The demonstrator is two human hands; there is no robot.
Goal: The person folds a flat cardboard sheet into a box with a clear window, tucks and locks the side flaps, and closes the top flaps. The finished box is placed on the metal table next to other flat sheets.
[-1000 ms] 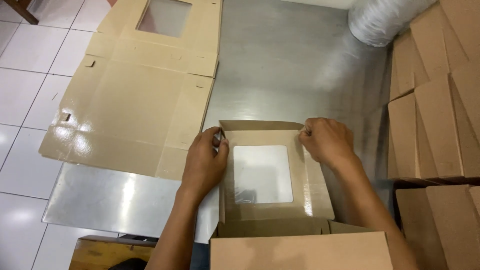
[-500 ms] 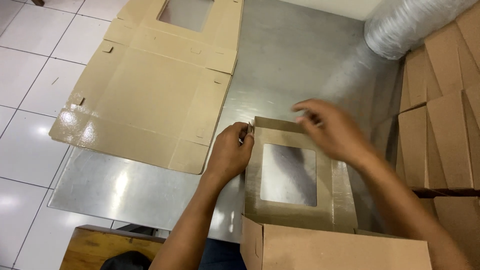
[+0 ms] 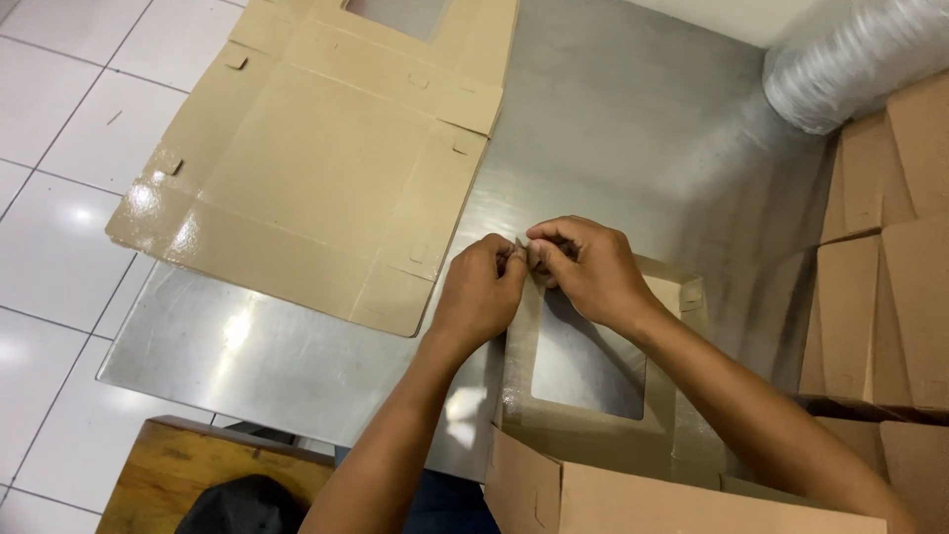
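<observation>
Left hand: the left hand point(image 3: 481, 295) pinches the far left corner of a brown cardboard box with a clear window lid point(image 3: 583, 371).
Right hand: the right hand point(image 3: 586, 269) curls closed on the same corner, fingertips meeting the left's.
Box: on the steel table point(image 3: 633, 129), beneath both hands.
Beside: a flat unfolded cardboard blank point(image 3: 316, 168).
</observation>
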